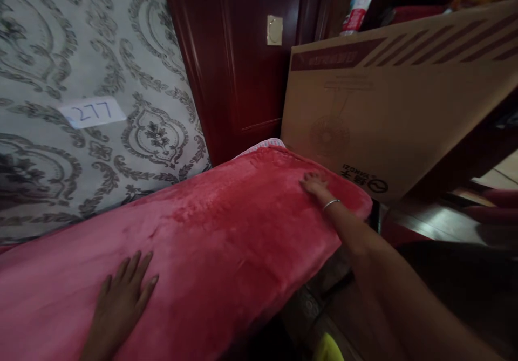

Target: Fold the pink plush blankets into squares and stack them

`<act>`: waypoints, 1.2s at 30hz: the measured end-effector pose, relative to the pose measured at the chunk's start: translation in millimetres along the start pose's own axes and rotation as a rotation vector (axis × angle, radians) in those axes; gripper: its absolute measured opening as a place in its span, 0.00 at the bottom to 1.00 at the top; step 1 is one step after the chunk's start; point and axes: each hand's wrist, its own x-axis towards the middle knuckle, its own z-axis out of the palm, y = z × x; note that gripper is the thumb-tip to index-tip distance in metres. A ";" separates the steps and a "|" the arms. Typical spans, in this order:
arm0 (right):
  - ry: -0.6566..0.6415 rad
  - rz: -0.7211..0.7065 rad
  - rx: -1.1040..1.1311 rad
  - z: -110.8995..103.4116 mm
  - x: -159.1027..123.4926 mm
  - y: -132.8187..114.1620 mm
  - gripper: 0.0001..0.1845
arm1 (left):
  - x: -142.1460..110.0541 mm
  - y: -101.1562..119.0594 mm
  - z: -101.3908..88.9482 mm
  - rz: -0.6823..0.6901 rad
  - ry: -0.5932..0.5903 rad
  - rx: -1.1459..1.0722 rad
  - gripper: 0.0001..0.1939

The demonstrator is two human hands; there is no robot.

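a person's left hand (121, 299), fingers spread, and right hand (316, 184), open and wearing a bracelet (332, 204) at the wrist, lie on a plush pink-red cover (226, 210) beside a wall with patterned wallpaper (157, 129). past the cover's far end, a printed cardboard box (364, 107) leans near a dark red panelled door (246, 69), a labelled plastic bottle (358, 10) above its top edge.
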 end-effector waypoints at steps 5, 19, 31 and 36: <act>-0.101 -0.416 0.142 20.4 -86.4 -109.0 0.32 | 4.7 1.0 -0.9 0.002 0.006 -0.006 0.38; -0.016 0.150 -0.006 0.2 -121.2 54.1 0.31 | 7.3 23.3 -24.7 -0.134 -0.089 -0.105 0.36; 0.059 -0.091 0.122 29.2 -116.6 -28.2 0.32 | -8.5 32.5 -36.7 -0.080 -0.174 -0.067 0.33; -0.050 -0.463 0.214 41.9 -152.5 -145.5 0.33 | -10.1 45.1 -44.8 -0.069 -0.172 -0.135 0.32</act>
